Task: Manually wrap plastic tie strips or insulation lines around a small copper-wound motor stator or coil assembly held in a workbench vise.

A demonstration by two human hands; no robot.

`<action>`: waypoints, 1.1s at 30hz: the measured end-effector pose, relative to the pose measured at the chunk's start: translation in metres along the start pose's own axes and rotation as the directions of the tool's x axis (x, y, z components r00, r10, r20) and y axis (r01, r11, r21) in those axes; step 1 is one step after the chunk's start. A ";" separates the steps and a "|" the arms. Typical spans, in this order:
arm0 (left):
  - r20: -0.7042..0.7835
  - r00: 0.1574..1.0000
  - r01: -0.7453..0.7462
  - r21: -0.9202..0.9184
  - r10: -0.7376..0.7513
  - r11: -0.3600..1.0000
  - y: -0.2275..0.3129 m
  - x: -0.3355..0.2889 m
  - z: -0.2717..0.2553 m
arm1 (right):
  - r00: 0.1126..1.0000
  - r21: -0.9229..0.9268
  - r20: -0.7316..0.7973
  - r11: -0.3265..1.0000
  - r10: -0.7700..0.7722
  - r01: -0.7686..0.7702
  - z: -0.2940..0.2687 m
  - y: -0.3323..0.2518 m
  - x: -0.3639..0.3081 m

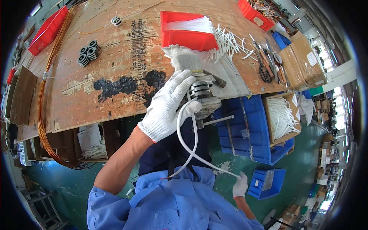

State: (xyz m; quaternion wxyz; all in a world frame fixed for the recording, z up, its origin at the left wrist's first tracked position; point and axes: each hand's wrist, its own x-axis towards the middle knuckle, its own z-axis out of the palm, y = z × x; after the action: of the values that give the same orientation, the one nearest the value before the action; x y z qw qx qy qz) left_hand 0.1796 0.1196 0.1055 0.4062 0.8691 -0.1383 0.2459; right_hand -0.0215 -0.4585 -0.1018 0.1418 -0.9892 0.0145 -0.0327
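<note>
Okay, right hand (240, 185) grips cord (192, 154); left hand (168, 101) beside striped rings (200, 90), grip unclear from here. Avoid kinks below its fingers.

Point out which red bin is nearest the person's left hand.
The middle red bin, holding white strips, just beyond the left hand; the left red bin and right red bin stand farther off.

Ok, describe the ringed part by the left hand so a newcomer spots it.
At the near edge of the worn wooden table, find the vise. The black-and-white ringed part is there, right of the gloved left hand. Similar pieces lie farther left; only this one is at the vise.
</note>
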 end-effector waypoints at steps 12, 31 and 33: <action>-0.063 0.988 0.125 -0.214 -0.142 0.969 -0.010 0.001 0.008 | 0.992 0.939 0.107 0.334 -0.060 -0.081 -0.179 -0.449 0.372; -0.147 0.973 0.135 -0.270 -0.180 0.953 -0.003 0.003 0.016 | 0.579 0.440 0.513 0.773 -0.634 0.456 -0.145 -0.559 0.401; -0.142 0.978 0.116 -0.242 -0.153 0.963 -0.003 0.003 0.015 | 0.631 -0.013 0.287 0.655 -0.721 0.755 -0.180 -0.514 0.344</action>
State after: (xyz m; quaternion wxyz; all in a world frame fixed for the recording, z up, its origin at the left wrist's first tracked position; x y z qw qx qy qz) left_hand 0.1885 0.1098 0.0966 0.5309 0.8004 -0.0737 0.2685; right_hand 0.3188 -0.0291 0.2362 0.0507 -0.9104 -0.4086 0.0412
